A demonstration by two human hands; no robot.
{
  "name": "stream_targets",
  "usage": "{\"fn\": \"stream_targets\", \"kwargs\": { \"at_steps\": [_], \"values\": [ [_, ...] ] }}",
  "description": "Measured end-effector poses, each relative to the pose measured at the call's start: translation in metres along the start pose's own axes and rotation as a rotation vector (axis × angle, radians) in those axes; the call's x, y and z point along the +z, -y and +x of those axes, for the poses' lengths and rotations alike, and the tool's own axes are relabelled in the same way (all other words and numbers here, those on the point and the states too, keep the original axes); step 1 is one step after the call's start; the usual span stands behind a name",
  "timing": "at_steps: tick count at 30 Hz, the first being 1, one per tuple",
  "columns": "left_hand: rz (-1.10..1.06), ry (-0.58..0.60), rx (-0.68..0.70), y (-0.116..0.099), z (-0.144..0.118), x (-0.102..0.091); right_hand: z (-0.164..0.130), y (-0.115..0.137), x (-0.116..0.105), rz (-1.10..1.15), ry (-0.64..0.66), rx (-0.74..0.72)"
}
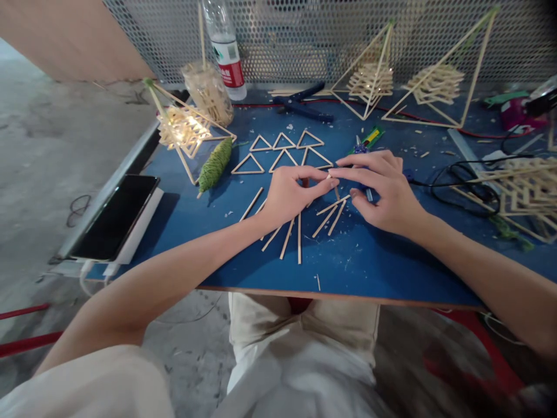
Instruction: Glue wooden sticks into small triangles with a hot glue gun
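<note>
My left hand (292, 194) is closed in a pinch, thumb and index finger together on a thin wooden stick (337, 193) that is mostly hidden. The fingers of my right hand (385, 188) are apart; its index fingertip touches the left fingertips, and the thumb is held away. Below the hands, several loose wooden sticks (299, 239) fan out on the blue table (348, 267). Just beyond lie small triangles made of sticks (248, 164), in two rows. A blue-capped tube (360, 146) is partly hidden behind my right hand.
Stick pyramids (369, 81) stand at the back, and one with lights (180, 130) at left. Around them are green twine (216, 165), a water bottle (228, 58), a bag of sticks (211, 96), dark pliers (302, 104), a phone (122, 215) and black cable (461, 184).
</note>
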State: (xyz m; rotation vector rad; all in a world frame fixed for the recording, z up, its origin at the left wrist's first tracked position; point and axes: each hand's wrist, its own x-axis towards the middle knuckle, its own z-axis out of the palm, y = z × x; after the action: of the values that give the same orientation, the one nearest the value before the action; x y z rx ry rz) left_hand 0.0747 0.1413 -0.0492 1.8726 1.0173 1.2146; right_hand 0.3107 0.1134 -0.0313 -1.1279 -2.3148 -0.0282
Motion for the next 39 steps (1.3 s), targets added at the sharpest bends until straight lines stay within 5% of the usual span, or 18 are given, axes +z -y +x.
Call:
{"fn": "stream_targets", "kwargs": {
  "at_steps": [4, 12, 20, 28, 39],
  "values": [
    [-0.005, 0.003, -0.005, -0.001, -0.001, -0.001, 0.001, -0.005, -0.001, 0.07, -0.028, -0.061],
    [-0.002, 0.012, 0.0, -0.001, -0.001, -0.001, 0.002, -0.002, -0.008, -0.174, -0.082, -0.166],
    [-0.011, 0.009, 0.01, 0.0, -0.001, -0.002, -0.003, -0.001, 0.006, 0.06, -0.094, -0.095],
    [-0.033, 0.017, 0.019, 0.0, -0.001, -0.001, 0.001, -0.007, 0.008, -0.068, -0.206, -0.203],
    [-0.055, 0.012, -0.009, 0.001, -0.001, -0.002, -0.001, -0.037, 0.002, 0.07, 0.108, -0.208]
  ]
}}
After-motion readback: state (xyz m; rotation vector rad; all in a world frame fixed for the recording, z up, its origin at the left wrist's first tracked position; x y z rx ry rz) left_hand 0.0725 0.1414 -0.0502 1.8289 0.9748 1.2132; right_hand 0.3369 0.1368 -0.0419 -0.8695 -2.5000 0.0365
